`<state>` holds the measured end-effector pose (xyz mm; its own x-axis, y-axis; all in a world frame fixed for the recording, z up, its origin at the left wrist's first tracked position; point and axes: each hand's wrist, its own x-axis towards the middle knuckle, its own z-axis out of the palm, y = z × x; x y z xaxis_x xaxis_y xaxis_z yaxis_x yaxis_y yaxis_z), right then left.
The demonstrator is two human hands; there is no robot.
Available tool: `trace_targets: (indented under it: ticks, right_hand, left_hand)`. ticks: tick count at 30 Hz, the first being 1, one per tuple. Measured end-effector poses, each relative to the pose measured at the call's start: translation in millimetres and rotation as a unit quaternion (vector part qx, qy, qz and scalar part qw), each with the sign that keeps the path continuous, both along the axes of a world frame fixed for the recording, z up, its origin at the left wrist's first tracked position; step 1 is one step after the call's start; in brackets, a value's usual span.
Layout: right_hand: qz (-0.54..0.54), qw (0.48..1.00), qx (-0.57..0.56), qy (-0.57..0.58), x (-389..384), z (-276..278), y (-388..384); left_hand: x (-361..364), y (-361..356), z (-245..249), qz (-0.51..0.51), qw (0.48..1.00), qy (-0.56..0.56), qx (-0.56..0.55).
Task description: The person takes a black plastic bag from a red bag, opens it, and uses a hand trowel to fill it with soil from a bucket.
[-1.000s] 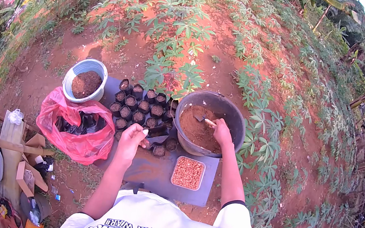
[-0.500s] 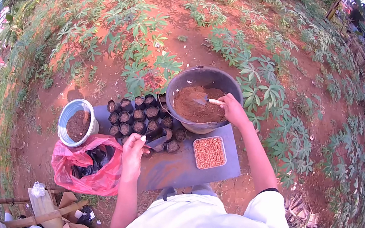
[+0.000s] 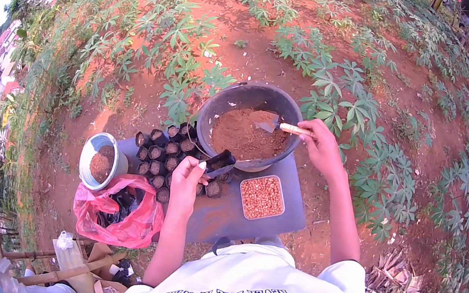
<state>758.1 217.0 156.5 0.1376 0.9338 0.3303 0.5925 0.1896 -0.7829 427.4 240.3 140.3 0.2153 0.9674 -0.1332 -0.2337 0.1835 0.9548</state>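
My right hand (image 3: 323, 144) grips the pale handle of a trowel (image 3: 295, 130). Reddish-brown soil lies on its blade, which is over the soil (image 3: 241, 138) in a large dark basin (image 3: 208, 118). My left hand (image 3: 185, 177) pinches a black plastic seedling bag (image 3: 221, 161), tilted in front of the basin; its inside is hidden. Several soil-filled black seedling bags (image 3: 156, 153) stand close together beyond and left of that hand. A square clear tub of orange-yellow kernels (image 3: 262, 197) sits on the table below the basin.
A grey-blue table (image 3: 228, 223) carries these things. At its left stand a pale bucket (image 3: 86, 166) with soil and a red plastic bag (image 3: 149, 219) holding black plastic. Leafy plants (image 3: 348, 113) grow in the red ground; wooden poles (image 3: 71, 269) lie at lower left.
The trowel has risen from the basin's soil with a load on its blade and shifted right relative to the basin. My left hand has brought the black bag up nearer the basin.
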Motion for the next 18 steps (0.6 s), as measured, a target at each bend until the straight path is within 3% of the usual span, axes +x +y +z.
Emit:
trace_targets:
  ticks: [7, 10, 18]
  right_hand:
    - [0.01, 0.999, 0.014, 0.034, 37.0, 26.4, -7.9]
    - [0.017, 0.992, 0.122, 0.0, 51.2, 32.4, -10.7]
    - [0.086, 0.988, 0.119, 0.038, 73.2, 26.5, -27.6]
  left_hand:
    - [46.4, 10.9, 6.0, 0.015, 0.995, 0.096, 0.018]
    - [65.8, 6.6, 1.4, 0.046, 0.991, 0.127, 0.025]
    - [102.4, -10.3, -31.9, 0.072, 0.976, 0.194, 0.075]
